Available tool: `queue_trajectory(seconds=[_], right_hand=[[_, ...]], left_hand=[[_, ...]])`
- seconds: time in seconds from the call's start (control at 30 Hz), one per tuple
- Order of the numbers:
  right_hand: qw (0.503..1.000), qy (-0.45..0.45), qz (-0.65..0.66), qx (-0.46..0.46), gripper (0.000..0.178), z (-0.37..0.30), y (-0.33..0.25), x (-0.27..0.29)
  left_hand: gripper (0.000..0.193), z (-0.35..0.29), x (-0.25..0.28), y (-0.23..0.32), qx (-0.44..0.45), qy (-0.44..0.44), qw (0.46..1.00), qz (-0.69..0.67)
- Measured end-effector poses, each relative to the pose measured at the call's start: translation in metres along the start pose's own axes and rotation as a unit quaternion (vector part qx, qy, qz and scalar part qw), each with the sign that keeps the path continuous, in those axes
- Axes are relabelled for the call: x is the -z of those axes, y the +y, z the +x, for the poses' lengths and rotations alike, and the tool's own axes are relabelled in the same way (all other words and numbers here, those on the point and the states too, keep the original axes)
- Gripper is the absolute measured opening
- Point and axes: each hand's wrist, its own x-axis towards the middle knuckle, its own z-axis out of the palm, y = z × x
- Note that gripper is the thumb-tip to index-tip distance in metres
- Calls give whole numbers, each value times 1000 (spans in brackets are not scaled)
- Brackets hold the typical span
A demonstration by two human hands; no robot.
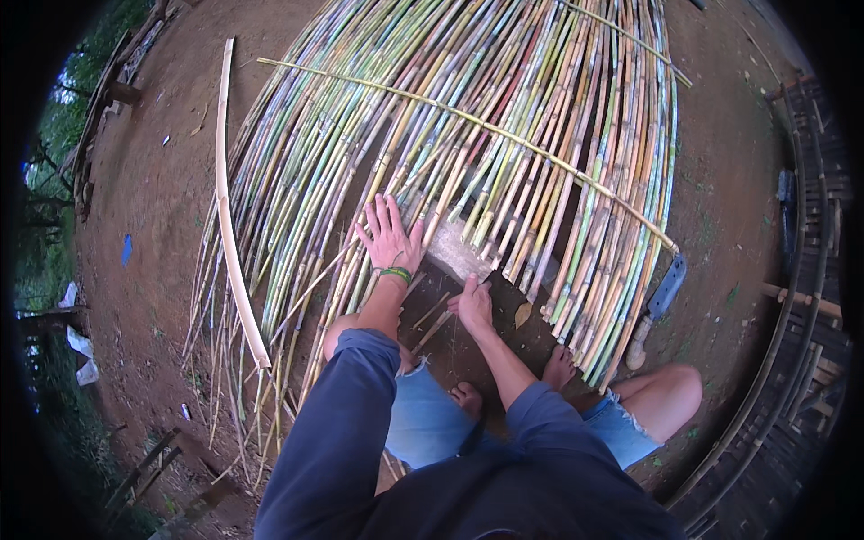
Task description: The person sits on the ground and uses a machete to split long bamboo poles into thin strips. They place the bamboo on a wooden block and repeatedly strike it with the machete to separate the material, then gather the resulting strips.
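Many thin bamboo canes (310, 153) lie side by side on the ground before me, under a longer crosswise cane (477, 123). My left hand (393, 245) rests with its fingers spread on the canes left of the middle. A pale, rough block (456, 255) sits just right of that hand, beneath several cane ends. Close to the block's near edge, my right hand (472, 308) is closed with the thumb on top; whatever its fingers hold, if anything, is hidden.
A machete (666, 290) lies at the right edge of the canes. A long split bamboo strip (229, 198) lies across the left side. A second crosswise cane (625, 40) is farther off. My bare foot (558, 367) is close to the near cane ends. Woven bamboo fencing (810, 360) borders the right.
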Motion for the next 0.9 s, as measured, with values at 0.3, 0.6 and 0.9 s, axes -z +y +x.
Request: queue_trajectory(seconds=[0.3, 0.6, 0.9], right_hand=[[983, -45, -176, 26, 75, 8, 8, 22], [978, -4, -48, 205, 41, -90, -64, 97], [805, 579, -119, 42, 44, -42, 17, 390]], left_hand=[[109, 8, 16, -8, -40, -50, 998, -14], [85, 7, -18, -19, -21, -85, 992, 88], [87, 9, -19, -11, -45, -65, 994, 77]])
